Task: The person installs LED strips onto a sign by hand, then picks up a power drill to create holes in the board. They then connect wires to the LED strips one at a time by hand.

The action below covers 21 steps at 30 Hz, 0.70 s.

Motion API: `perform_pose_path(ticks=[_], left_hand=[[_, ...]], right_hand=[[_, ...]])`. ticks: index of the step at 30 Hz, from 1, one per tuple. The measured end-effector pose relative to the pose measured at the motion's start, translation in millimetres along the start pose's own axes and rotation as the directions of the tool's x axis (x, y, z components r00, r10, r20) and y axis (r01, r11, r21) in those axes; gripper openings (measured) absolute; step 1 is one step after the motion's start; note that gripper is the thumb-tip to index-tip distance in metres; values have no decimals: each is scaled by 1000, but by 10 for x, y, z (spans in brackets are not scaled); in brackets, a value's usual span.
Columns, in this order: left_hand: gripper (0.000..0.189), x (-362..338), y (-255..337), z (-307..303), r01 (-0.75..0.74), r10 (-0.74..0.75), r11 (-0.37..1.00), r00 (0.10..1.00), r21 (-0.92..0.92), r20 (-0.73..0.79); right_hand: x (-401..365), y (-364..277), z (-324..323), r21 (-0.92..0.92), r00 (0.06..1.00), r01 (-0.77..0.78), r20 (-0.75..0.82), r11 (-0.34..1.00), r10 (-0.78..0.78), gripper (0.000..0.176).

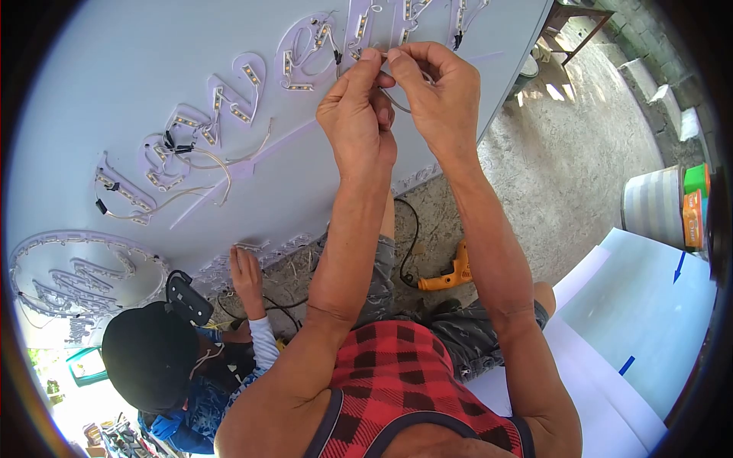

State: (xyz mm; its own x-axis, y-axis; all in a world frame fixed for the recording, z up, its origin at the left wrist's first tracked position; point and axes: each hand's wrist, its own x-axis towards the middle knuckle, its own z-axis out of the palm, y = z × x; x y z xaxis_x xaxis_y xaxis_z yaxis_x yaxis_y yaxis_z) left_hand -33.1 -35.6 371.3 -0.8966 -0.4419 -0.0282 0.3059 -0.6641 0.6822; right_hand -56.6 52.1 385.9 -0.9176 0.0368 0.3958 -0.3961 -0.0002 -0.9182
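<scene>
My left hand [357, 114] is closed in a pinch, raised in front of a pale sign panel [282, 179]. Close beside it, my right hand [441, 95] pinches too, with the fingertips of both hands nearly meeting. Between them runs a thin wire [395, 101], and a loop of it hangs below my right fingers. Its ends are hidden by the fingers. Behind my hands, raised letters [309, 53] on the panel carry small LED modules [252, 74] joined by white wires. A loose wire [229, 164] with dark taped joints hangs lower left.
A co-worker in a black cap [149, 357] crouches at lower left, one hand [246, 278] on the panel's lower edge. A yellow power drill [450, 271] lies on the concrete floor by a black cord [416, 229]. A striped bucket [653, 206] and large sheets [634, 305] are at right.
</scene>
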Motion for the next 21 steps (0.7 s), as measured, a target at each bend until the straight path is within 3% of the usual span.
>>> perform_pose_path(ticks=[6, 8, 12, 15, 17, 18, 20, 21], left_hand=[[18, 7, -13, -7, 14, -13, 999, 1000, -34, 10], [18, -21, -2, -25, 15, -15, 1000, 1000, 21, 26], [21, -147, -22, -122, -29, 25, 989, 999, 147, 29], [23, -208, -77, -224, -92, 87, 977, 996, 192, 31], [22, -217, -102, -275, -127, 120, 967, 992, 219, 48], [21, -221, -108, -298, -164, 152, 955, 986, 246, 67], [20, -226, -114, -345, -172, 157, 950, 984, 260, 80], [20, -240, -117, -370, -178, 159, 944, 983, 277, 89]], right_hand=[[-3, 110, 11, -178, 964, 260, -3, 949, -265, 14], [4, 160, 44, -222, 930, 336, -76, 916, -359, 13], [12, 198, 85, -195, 943, 304, -77, 932, -324, 12], [4, 215, 113, -240, 912, 369, -94, 898, -400, 12], [15, 224, 130, -367, 807, 521, -85, 771, -585, 15], [20, 236, 139, -369, 807, 520, -85, 771, -585, 15], [42, 282, 164, -444, 671, 650, -45, 617, -740, 21], [51, 304, 180, -447, 673, 648, -45, 617, -738, 21]])
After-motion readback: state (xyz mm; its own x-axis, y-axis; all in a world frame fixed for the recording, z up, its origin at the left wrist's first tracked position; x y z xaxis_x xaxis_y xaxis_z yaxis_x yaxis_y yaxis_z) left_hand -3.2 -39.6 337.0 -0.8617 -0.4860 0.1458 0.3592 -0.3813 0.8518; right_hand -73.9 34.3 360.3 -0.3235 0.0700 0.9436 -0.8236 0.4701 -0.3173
